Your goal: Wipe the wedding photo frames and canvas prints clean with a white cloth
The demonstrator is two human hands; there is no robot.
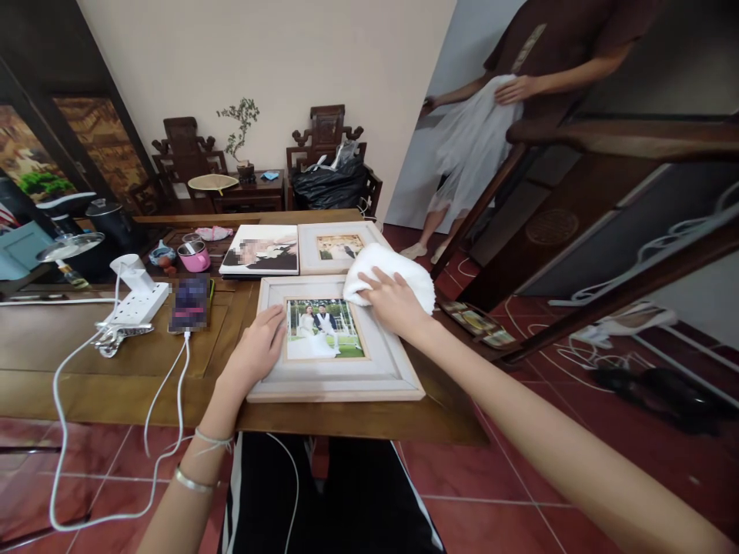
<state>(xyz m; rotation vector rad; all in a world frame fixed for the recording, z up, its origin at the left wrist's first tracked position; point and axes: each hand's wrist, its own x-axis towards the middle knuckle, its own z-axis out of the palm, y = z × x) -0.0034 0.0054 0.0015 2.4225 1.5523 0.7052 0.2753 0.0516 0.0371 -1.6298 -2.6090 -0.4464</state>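
Framed photo (338,378) lies flat on the desk (69,362), near edge, dead centre in front of the person.

Left hand (257,350): flat and unclenched, fingers resting on the frame's 9 o'clock border, steadying it rather than gripping.

Right hand (393,304): palm down on a white cloth (404,269) at the frame's 1 o'clock corner. The fingers lie over the cloth and pin it, not fisted.

Handling, my read:
- The frame is rigid with a wide pale moulding and moderate weight. The front is probably glazed, so it's fragile and will slide on polished wood.
- Best hold is the two opposite side rails, off the glass.
- The cloth is soft and limp, so any bunch works.

Around it:
- Two more pictures (338,246) at 12 o'clock, just beyond the frame.
- Phone (190,304) and power strip (138,304) at 10 o'clock.
- Another person stands at 1 o'clock, well apart, holding white fabric (473,146).
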